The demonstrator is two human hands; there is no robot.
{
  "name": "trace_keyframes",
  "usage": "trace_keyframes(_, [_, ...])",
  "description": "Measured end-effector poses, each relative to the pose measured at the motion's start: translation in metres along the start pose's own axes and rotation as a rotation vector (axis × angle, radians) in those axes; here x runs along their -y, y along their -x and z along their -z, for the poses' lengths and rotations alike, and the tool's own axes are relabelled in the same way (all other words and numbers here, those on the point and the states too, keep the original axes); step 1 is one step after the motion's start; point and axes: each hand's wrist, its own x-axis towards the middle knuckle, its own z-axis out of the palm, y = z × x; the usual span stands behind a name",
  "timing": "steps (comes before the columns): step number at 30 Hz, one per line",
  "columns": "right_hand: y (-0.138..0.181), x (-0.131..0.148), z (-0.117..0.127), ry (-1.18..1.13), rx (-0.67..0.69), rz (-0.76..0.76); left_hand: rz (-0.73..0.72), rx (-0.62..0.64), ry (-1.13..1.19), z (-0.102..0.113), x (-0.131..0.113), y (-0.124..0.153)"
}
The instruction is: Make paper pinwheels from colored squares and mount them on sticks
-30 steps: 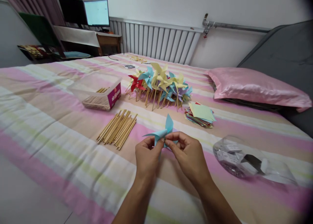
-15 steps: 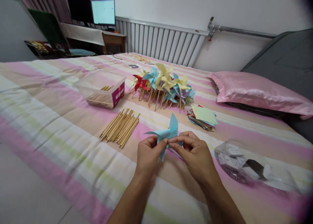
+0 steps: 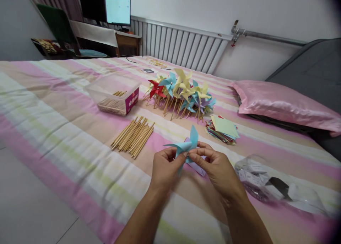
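Observation:
A light blue paper pinwheel (image 3: 184,146) with curled blades is held between both hands above the bed. My left hand (image 3: 167,166) pinches it near the centre with thumb and fingers. From the other side, my right hand (image 3: 213,162) has its fingertips at the pinwheel's middle, where a small shiny pin shows. A purple paper (image 3: 197,167) lies on the bedspread below, partly covered by the pinwheel and my right hand. Left of my hands lies a row of wooden sticks (image 3: 133,136).
Finished pinwheels (image 3: 181,91) on sticks stand clustered behind my hands. A clear plastic box (image 3: 112,95) with sticks is at the left, a stack of coloured paper squares (image 3: 223,128) at the right. A clear plastic bag (image 3: 277,183) and a pink pillow (image 3: 287,102) lie further right.
The view has shifted slightly, so most things sit a little further right. Both hands still hold the blue pinwheel at its centre, and more of the purple paper shows beneath.

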Motion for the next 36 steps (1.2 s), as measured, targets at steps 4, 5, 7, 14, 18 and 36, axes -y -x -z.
trace_keyframes(4, [0.001, 0.002, -0.003, -0.006, -0.004, -0.031, -0.022, 0.011, -0.026, 0.001, 0.000, -0.001])
trace_keyframes(5, [0.001, 0.003, -0.003, -0.013, 0.002, -0.041, -0.023, 0.012, -0.026, 0.002, 0.000, -0.001])
trace_keyframes(7, [0.002, 0.003, -0.004, -0.030, 0.020, -0.064, -0.023, 0.008, -0.031, 0.002, 0.001, -0.001])
trace_keyframes(14, [0.004, 0.002, -0.005, 0.014, 0.002, -0.076, -0.081, -0.021, -0.087, 0.003, 0.004, -0.002])
trace_keyframes(18, [0.006, 0.004, -0.008, 0.086, -0.065, -0.018, -0.144, -0.052, -0.145, 0.003, 0.005, -0.001])
trace_keyframes(36, [0.007, 0.001, -0.013, -0.017, -0.032, -0.003, -0.076, -0.057, -0.052, 0.001, 0.002, 0.000])
